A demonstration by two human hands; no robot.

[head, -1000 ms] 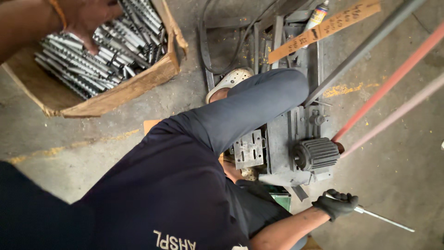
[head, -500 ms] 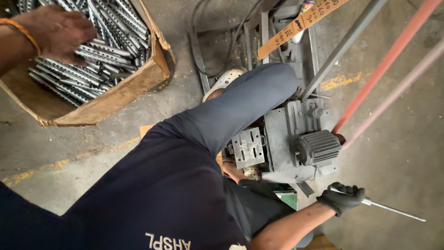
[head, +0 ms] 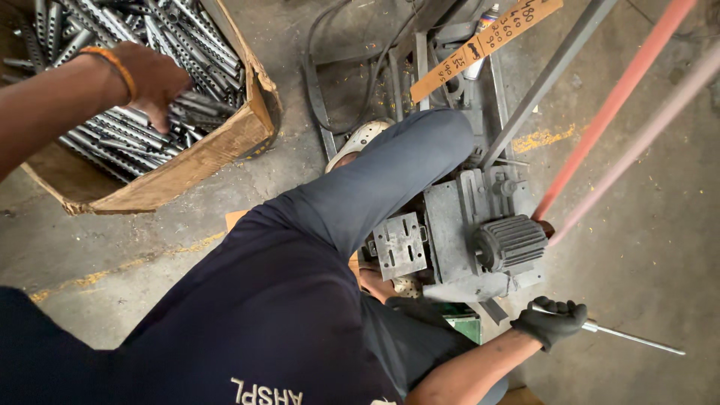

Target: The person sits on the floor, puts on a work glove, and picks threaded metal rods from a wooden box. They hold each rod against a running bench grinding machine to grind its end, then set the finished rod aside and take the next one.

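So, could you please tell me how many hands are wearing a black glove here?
1: the right hand, lower right beside the grey machine, grips a metal rod. The left hand is bare, reaching into the cardboard box of metal parts.

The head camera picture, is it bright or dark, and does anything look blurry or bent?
In the head view the light is soft and even, with no strong glare on the metal strips in the cardboard box. The left hand and gloved right hand look sharp. The dark shirt close to the camera is dim and plain. The red bar leans steeply, as with a wide lens.
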